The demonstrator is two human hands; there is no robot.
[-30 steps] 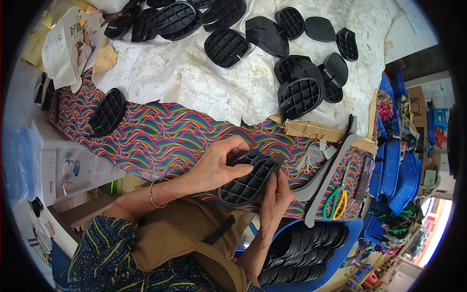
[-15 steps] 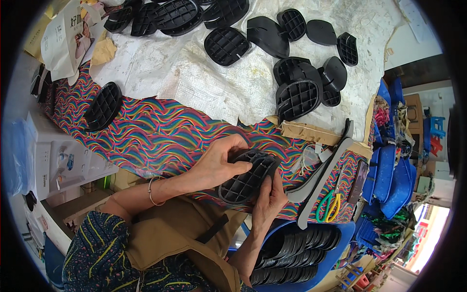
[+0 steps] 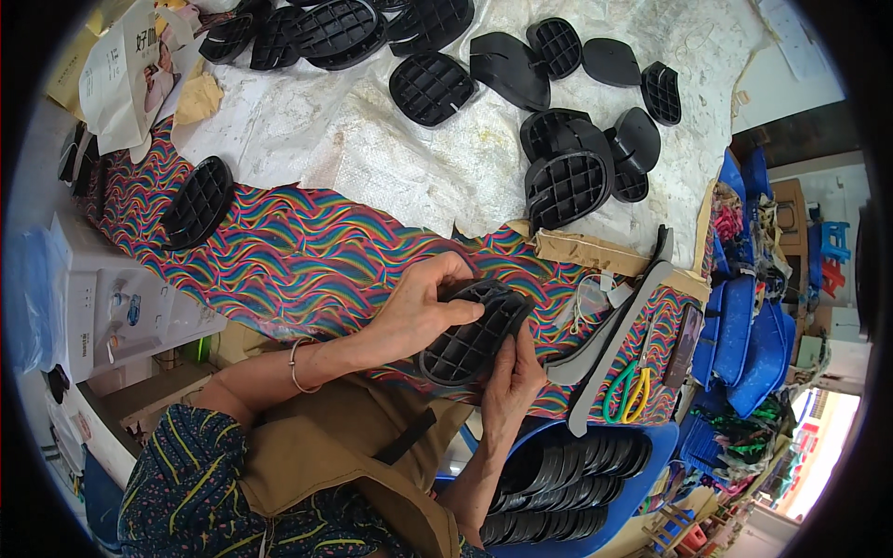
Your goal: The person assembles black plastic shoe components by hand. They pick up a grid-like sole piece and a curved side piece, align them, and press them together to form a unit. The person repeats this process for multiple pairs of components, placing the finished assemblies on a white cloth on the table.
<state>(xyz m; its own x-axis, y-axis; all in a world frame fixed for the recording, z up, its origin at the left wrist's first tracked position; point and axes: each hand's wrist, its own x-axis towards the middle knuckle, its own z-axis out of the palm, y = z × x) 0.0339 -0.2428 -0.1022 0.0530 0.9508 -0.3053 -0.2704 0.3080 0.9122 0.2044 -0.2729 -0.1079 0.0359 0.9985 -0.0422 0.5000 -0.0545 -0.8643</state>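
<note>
fingers of the left hand (image 3: 417,305) and right hand (image 3: 514,374) are clamped on a black, oval, grid-patterned sole piece (image 3: 473,342), held over the near edge of the rainbow-wave-patterned worktop (image 3: 307,223), left of green-and-yellow-handled scissors (image 3: 643,377).

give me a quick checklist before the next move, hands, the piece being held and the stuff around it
1. Left hand on the black gridded piece: ok, thumb pressed on the grid.
2. Right hand on the same piece: ok, gripping its right-hand edge.
3. Grid side facing the camera: ok.
4. Underside sound: cannot tell, it faces away.
5. Scissors apart from both hands: ok, lying to the right, past the grey strips.
6. Patterned cover free of other things: not ok, the strips and scissors lie on it.
</note>
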